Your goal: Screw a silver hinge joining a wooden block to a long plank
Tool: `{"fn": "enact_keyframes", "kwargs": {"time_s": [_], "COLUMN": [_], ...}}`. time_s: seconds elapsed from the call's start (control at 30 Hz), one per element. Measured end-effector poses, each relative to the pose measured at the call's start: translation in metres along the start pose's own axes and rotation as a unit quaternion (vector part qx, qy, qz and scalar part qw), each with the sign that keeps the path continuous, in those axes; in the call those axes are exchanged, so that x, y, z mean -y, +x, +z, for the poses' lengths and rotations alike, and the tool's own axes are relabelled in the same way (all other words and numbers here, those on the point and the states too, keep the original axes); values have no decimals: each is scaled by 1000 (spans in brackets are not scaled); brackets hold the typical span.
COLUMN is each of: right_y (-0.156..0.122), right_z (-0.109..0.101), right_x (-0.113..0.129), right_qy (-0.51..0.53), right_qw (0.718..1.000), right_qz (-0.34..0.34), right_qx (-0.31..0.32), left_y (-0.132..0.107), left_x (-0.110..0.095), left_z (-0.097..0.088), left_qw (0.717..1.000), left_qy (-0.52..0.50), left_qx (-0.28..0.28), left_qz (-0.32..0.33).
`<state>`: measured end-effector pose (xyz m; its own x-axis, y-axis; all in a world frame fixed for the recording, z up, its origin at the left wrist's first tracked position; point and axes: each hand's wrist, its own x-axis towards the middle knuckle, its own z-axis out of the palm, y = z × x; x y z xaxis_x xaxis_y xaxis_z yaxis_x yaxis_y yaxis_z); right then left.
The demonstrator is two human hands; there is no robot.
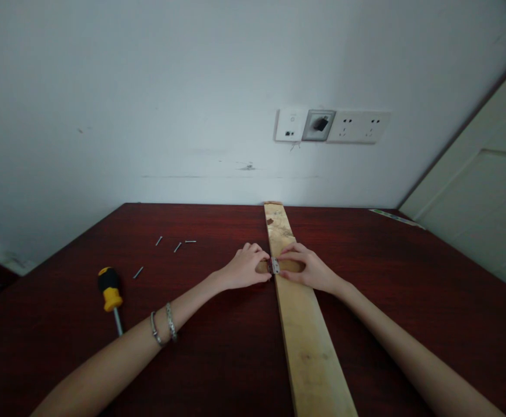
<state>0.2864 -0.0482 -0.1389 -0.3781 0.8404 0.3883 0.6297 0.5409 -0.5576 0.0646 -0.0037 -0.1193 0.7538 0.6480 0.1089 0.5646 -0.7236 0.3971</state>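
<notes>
A long pale wooden plank (305,324) lies on the dark red table (218,359), running from the wall toward me. A small metal hinge (274,266) sits at the plank's left edge. My left hand (246,267) rests on the table beside the plank, fingers curled, with its fingertips against the hinge. My right hand (307,268) lies on top of the plank, fingers pressed together, pinching the hinge from the other side. Two bracelets (164,326) circle my left wrist.
A screwdriver (111,294) with a yellow and black handle lies at the left of the table. Several loose screws (177,247) are scattered behind it. Wall sockets (332,125) are on the white wall. A door (487,202) stands at the right.
</notes>
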Motion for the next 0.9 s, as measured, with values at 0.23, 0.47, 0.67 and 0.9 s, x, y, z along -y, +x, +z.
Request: {"fn": "enact_keyframes", "kwargs": {"time_s": [0.23, 0.47, 0.67, 0.9], "right_y": [0, 0, 1, 1], "right_z": [0, 0, 2, 8], "right_x": [0, -1, 4, 7], "right_qy": [-5, -5, -6, -26], "right_qw": [1000, 1000, 1000, 1000], "right_qz": [4, 7, 11, 7], "right_qx": [3, 4, 11, -4], "left_y": [0, 0, -1, 0], "left_x": [0, -1, 0, 0], "left_z": [0, -2, 0, 1], "left_qw": [1000, 1000, 1000, 1000], "left_qy": [1, 1, -1, 1], "left_qx": [1, 6, -1, -8], "left_qz": [2, -2, 1, 8]}}
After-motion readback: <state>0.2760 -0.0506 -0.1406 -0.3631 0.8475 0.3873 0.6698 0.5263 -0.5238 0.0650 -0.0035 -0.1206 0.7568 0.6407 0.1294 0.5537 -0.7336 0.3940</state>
